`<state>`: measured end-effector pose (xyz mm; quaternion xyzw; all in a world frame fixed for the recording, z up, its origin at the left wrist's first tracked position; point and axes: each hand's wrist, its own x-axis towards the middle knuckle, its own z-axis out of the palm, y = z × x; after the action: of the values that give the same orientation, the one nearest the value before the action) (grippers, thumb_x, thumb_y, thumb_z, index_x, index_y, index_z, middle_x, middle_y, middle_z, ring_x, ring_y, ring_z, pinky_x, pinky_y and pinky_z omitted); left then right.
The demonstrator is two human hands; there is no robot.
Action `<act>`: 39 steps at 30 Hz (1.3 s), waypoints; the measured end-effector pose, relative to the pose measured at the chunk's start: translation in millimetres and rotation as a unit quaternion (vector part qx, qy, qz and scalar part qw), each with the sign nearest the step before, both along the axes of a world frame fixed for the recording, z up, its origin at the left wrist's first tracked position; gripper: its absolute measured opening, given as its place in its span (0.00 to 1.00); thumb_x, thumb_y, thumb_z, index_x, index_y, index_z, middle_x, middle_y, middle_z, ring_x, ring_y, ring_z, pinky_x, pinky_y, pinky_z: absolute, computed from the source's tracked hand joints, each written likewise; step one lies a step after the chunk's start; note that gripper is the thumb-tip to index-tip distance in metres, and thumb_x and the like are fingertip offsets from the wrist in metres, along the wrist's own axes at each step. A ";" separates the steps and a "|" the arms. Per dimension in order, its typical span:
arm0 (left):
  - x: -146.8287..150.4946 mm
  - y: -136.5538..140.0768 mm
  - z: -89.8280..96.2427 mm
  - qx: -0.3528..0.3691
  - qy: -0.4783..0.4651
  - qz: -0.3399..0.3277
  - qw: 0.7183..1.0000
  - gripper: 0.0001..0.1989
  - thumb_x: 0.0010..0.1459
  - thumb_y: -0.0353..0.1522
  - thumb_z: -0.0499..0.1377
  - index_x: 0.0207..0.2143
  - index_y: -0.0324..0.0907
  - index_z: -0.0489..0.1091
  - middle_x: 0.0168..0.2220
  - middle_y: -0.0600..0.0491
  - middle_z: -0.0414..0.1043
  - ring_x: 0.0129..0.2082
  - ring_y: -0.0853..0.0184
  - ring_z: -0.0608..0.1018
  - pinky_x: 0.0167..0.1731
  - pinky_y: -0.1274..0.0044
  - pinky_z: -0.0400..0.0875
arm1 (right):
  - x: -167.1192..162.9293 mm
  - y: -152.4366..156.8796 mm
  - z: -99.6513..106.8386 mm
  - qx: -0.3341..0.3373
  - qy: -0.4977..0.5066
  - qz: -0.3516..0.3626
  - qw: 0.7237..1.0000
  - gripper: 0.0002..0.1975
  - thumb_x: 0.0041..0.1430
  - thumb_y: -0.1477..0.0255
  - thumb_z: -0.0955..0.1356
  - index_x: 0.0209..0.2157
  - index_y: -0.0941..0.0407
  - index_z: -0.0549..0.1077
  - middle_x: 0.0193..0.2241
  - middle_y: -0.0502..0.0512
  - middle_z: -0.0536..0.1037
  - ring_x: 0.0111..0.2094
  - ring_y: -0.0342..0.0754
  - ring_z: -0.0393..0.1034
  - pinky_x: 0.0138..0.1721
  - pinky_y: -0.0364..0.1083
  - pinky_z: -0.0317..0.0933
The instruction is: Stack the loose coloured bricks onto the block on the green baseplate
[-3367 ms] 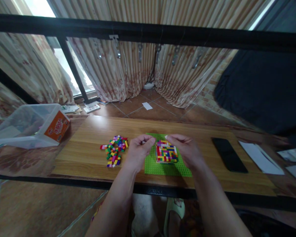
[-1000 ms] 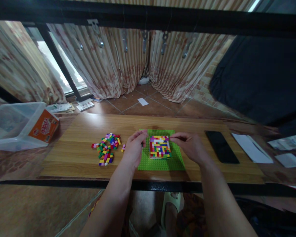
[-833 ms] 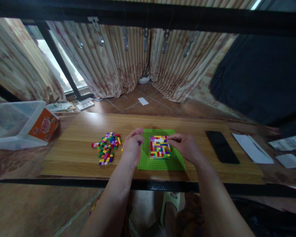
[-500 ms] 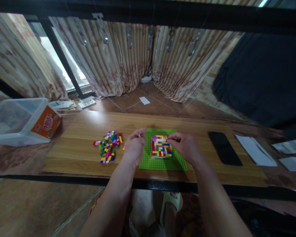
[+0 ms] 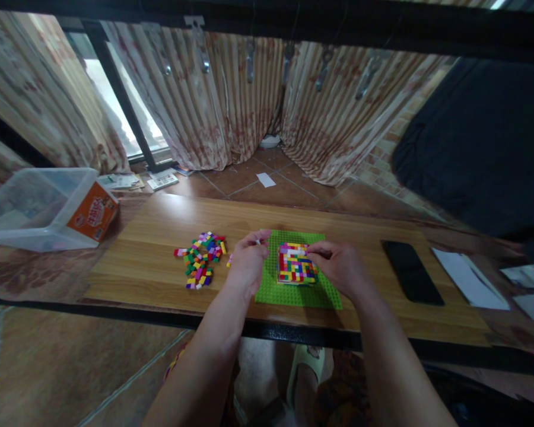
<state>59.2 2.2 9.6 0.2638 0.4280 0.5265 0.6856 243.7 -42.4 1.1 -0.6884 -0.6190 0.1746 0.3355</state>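
A square block of coloured toy bricks, stacked in layers, stands on a green studded baseplate. My right hand is at the block's far right corner, thumb and forefinger pinched on a small pinkish brick that is mostly hidden. My left hand hovers by the baseplate's left edge, its fingers closed around a small whitish brick, only partly visible. Left of that hand, a pile of loose coloured bricks lies on the wooden board, and a few more peek out beside the hand.
The wooden tabletop carries a black phone on the right. White papers lie past it. A clear plastic bin with an orange label stands at the far left. A dark bar crosses overhead, with curtains behind.
The whole view has shifted slightly, so the table and its things sit further right in the picture. Both hands keep nearly the same places around the brick block, still pinched.
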 end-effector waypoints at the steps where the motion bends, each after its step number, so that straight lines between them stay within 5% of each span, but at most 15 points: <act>1: -0.2 -0.1 0.4 -0.001 -0.001 -0.001 1.000 0.16 0.30 0.19 0.54 0.25 0.38 0.75 0.29 0.54 0.71 0.31 0.73 0.68 0.31 0.80 0.59 | -0.5 0.1 -0.6 0.003 -0.012 0.002 1.000 0.06 0.53 0.73 0.68 0.30 0.52 0.80 0.31 0.52 0.83 0.31 0.49 0.76 0.35 0.48 0.66; 10: -1.2 1.0 0.5 -0.001 -0.010 -0.001 1.000 0.16 0.31 0.19 0.55 0.24 0.37 0.76 0.27 0.55 0.70 0.30 0.73 0.67 0.30 0.81 0.58 | 2.0 -1.3 0.9 -0.015 -0.099 0.006 0.995 0.06 0.55 0.73 0.67 0.30 0.54 0.77 0.29 0.53 0.81 0.30 0.49 0.74 0.34 0.47 0.62; 39: -3.8 2.0 -1.5 -0.005 -0.024 0.007 1.000 0.13 0.34 0.19 0.58 0.25 0.38 0.75 0.27 0.55 0.71 0.30 0.74 0.71 0.36 0.79 0.64 | 10.8 3.1 -15.4 0.049 -0.017 0.001 0.999 0.07 0.54 0.66 0.69 0.28 0.52 0.79 0.32 0.53 0.75 0.31 0.48 0.70 0.36 0.48 0.62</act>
<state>55.4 4.3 8.1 0.2446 0.4157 0.5355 0.6933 254.5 -39.3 -14.2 -0.6735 -0.6331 0.1326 0.3578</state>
